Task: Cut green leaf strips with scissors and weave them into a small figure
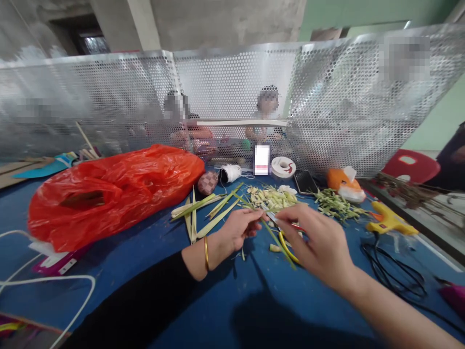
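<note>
My left hand (241, 227), with a gold bangle at the wrist, is closed in a pinch on a narrow green leaf strip (269, 233). My right hand (316, 240) faces it a little to the right, thumb and fingers pinched on the same strip. Scissors with yellow and red handles (286, 249) show beneath my right hand, their blades pointing at my left fingertips. They seem to lie on the table, partly hidden. Long pale-green leaf pieces (218, 220) lie left of my hands. Behind them is a heap of chopped pale stalk bits (272, 198).
On the blue table (145, 291) are a red plastic bag (119, 189), white thread spool (230, 173), ribbon roll (283, 167), phone (305, 182), orange tissue pack (345, 184), green clippings (337, 206) and yellow glue gun (392, 220) with black cord. A perforated metal screen (232, 77) stands behind; people sit beyond.
</note>
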`<state>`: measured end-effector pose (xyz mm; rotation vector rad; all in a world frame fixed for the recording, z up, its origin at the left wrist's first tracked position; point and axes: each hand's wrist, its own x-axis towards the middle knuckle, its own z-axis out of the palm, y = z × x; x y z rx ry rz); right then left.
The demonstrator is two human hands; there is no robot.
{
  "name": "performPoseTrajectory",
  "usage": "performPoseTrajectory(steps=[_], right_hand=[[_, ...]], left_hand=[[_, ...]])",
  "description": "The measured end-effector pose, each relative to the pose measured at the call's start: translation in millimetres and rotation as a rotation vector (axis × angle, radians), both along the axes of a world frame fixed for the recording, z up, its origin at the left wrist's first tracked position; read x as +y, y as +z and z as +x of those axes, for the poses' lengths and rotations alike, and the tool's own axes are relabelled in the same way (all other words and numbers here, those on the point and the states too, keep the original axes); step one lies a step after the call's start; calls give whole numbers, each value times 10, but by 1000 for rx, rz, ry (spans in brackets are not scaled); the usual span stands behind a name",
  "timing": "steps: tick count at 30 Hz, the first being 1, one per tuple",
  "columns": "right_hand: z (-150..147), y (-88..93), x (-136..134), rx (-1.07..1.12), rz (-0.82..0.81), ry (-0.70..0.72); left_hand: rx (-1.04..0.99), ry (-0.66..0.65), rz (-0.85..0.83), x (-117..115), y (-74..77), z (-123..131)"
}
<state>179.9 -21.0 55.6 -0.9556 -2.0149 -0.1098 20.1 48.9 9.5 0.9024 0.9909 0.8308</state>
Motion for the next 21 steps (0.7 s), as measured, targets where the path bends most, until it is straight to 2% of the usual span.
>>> performPoseTrajectory(steps=[2,4,10,15,18,21], right_hand=[[175,18,181,56,-29,-145],[289,13,347,24,-106,-206],[311,-179,605,-194,-384,-111],[263,-368,656,-201,-397,-81],[296,-386,673,-233,-467,-67],[326,-350,688,-233,-589,-84]], left_hand=[[-2,-21,-19,-21,-38,-29],[-8,-39,-15,11,-35,-40],[-34,-55,-48,140,57,-75],[36,12,4,162,23,-61],[95,49,42,160,-11,-40],[129,21,20,141,-5,-28]])
